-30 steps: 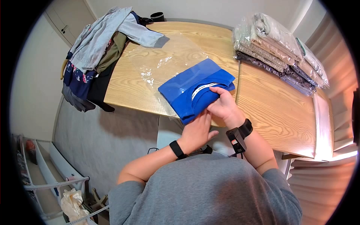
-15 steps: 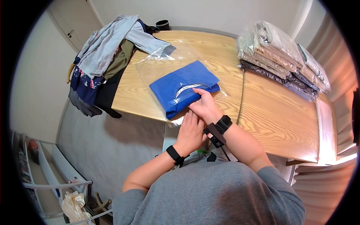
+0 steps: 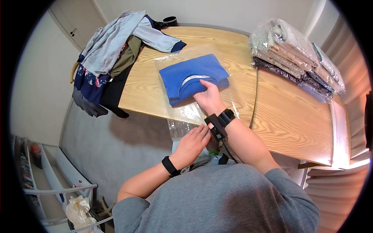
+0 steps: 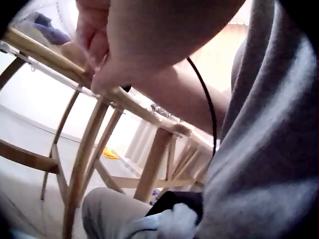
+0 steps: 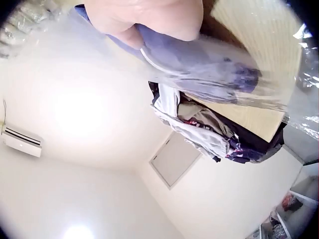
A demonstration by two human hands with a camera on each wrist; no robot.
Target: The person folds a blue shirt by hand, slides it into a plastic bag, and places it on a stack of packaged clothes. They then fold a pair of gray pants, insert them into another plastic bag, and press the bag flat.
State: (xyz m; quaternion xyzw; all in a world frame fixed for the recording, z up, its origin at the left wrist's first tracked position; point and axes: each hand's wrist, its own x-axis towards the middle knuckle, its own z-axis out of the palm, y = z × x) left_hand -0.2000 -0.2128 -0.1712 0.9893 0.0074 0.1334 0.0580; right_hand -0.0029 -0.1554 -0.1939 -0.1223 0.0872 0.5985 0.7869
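Note:
A folded blue T-shirt [image 3: 196, 66] with a white neck tape lies within a clear plastic bag [image 3: 182, 127] on the wooden table. My right hand [image 3: 211, 99] reaches into the bag and grips the shirt's near edge at the collar, thumb on top and fingers underneath. In the right wrist view, film hangs around the hand [image 5: 149, 17] and across the shirt. Closer to my body, my left hand [image 3: 190, 144] pinches the bag's near edge at the table's front; its thumb is hidden from the head view.
Loose clothes [image 3: 110, 50] are heaped over the table's left side. Bagged folded garments [image 3: 287, 50] are stacked at the back right. A plastic sheet [image 3: 338, 134] lies along the right edge, and a black cup [image 3: 170, 21] stands behind the table.
The right hand has moved forward and left with the shirt, deeper into the bag. The left hand has come back toward the body, and the two hands are farther apart.

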